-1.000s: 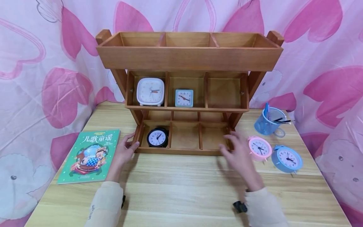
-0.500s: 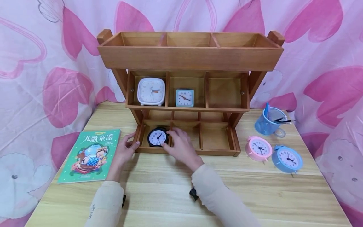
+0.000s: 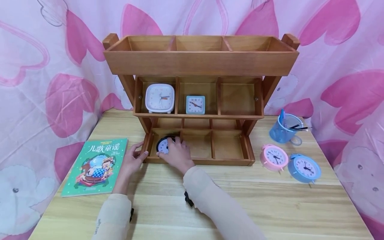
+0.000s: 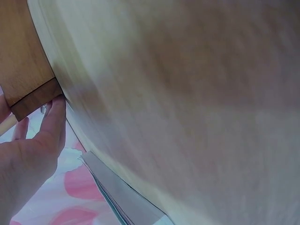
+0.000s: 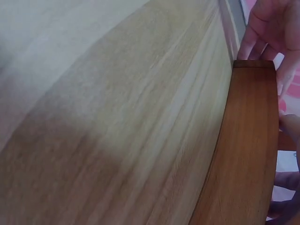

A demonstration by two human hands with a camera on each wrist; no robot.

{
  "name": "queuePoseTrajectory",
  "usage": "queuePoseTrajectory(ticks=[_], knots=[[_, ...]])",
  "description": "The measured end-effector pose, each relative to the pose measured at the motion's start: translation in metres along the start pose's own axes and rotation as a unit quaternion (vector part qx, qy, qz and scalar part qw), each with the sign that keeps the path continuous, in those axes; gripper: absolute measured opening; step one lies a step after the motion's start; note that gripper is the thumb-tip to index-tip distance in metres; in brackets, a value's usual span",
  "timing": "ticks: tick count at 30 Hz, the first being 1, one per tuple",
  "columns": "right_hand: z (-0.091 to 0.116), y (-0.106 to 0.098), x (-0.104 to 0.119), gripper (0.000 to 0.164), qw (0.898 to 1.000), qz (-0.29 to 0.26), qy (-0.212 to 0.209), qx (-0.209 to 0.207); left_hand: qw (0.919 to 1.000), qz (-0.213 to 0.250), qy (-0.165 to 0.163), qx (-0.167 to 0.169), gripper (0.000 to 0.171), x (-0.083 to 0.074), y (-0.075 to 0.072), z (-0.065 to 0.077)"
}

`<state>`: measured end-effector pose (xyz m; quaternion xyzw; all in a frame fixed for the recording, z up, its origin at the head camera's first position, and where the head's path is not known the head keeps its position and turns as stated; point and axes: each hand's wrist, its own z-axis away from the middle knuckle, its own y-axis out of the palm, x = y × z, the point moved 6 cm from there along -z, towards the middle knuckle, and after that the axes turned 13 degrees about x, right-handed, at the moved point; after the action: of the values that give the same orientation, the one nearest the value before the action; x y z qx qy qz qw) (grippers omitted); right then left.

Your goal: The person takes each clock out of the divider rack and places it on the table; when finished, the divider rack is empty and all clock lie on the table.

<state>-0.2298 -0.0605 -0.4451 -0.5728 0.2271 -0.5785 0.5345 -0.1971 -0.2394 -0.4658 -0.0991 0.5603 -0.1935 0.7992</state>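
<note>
My right hand [image 3: 179,155] is over a round black alarm clock [image 3: 162,146] in the bottom-left compartment of the wooden shelf [image 3: 201,63]. Its fingers curl over the clock's top and right side, with the thumb at the lower edge; much of the dial is covered. My left hand [image 3: 131,162] grips the shelf's lower left corner, thumb on the front, and the left wrist view shows its fingers around the wooden end [image 4: 37,96]. In the middle tier stand a white alarm clock [image 3: 160,98] at left and a small mint-rimmed square clock [image 3: 195,105] in the centre.
A green children's book [image 3: 94,166] lies left of the shelf. On the right stand a pink alarm clock [image 3: 274,157], a blue alarm clock [image 3: 304,168] and a blue mesh pen holder [image 3: 282,130]. A pink heart-patterned curtain [image 3: 69,103] surrounds the wooden table [image 3: 168,206].
My right hand has moved left from the shelf's lower right end to the black alarm clock and now covers part of its dial. My left hand has stayed on the shelf's corner.
</note>
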Motion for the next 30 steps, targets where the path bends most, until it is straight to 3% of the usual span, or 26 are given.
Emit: queuePoseTrajectory(ticks=[14, 30], knots=[[-0.0053, 0.0016, 0.0017, 0.086, 0.998, -0.045, 0.049, -0.007, 1.0, 0.0, -0.005, 0.001, 0.058, 0.0017, 0.0003, 0.0007], [-0.0062, 0.0017, 0.0075, 0.08, 0.996, -0.017, 0.064, -0.059, 0.9999, 0.009, -0.011, 0.004, 0.059, 0.0045, -0.0007, -0.0008]])
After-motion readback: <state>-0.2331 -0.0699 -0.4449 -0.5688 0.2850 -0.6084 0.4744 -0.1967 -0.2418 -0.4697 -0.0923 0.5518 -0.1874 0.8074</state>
